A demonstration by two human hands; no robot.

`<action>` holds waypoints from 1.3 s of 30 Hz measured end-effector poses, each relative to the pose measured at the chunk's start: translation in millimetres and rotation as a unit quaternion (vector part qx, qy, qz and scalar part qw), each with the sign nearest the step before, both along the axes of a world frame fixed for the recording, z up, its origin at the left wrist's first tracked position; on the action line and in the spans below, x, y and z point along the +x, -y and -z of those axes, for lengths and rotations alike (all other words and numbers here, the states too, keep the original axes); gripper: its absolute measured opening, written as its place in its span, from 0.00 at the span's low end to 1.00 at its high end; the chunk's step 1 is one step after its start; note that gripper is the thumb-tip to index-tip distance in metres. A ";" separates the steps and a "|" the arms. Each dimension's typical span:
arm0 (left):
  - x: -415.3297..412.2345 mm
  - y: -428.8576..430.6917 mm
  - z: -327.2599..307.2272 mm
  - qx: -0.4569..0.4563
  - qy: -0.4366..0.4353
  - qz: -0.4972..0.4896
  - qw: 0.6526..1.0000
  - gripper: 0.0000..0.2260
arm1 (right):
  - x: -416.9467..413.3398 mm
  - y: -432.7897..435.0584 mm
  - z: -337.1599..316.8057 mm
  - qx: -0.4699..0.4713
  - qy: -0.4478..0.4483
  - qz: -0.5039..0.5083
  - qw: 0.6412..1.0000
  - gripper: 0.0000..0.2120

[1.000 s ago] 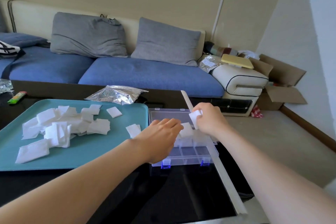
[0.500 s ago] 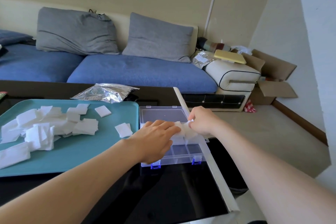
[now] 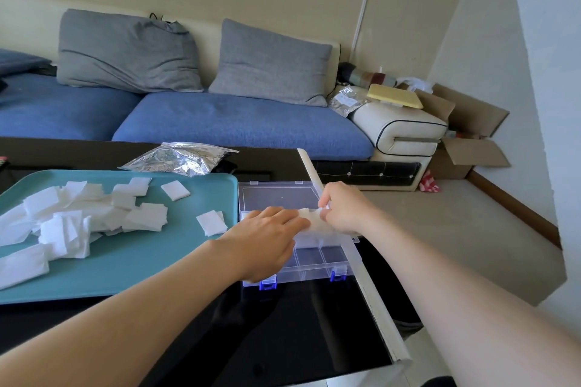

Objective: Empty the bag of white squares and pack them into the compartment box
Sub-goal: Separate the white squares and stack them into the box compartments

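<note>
Packing step under way, judging by the emptied crinkled silver foil bag (image 3: pixel 179 158) on the black table: both hands over the far row of the clear plastic compartment box with blue latches (image 3: pixel 317 256), pressing a small wad of white squares (image 3: pixel 309 218) into a cell. Left hand (image 3: pixel 267 245) flat, fingers loosely extended, tips touching the wad; right hand (image 3: pixel 341 207) curled, pinching its other end (which cell exactly, hidden). Next, probably, release and reach for the loose heap of white squares (image 3: pixel 78 220) on the teal tray (image 3: pixel 141 261).

Clear plastic box (image 3: pixel 314 264), crinkled foil bag (image 3: pixel 179 160) (shiny)

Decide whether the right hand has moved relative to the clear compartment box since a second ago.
Yes. The right hand has dropped from above the compartment box, lowering its white square into the box's far row, closer to the left hand.
</note>
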State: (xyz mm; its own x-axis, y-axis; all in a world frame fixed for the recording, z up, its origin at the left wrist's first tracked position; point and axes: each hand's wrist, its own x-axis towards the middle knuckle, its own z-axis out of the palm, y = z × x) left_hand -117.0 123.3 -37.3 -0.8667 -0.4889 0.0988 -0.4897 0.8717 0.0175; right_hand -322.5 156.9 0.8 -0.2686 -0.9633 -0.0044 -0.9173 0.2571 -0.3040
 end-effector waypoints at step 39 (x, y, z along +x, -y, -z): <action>86.1 96.3 -3.9 0.163 0.087 -0.258 0.948 0.22 | 166.8 59.7 -11.9 -0.042 -0.194 -0.162 0.967 0.15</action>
State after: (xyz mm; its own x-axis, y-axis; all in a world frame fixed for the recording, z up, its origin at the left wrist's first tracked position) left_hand -30.9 27.0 -33.4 -0.4929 -0.8323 -0.2536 -0.8699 0.4774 0.1239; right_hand -155.6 97.2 12.8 0.0822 -0.9896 0.1177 -0.9947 -0.0742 0.0714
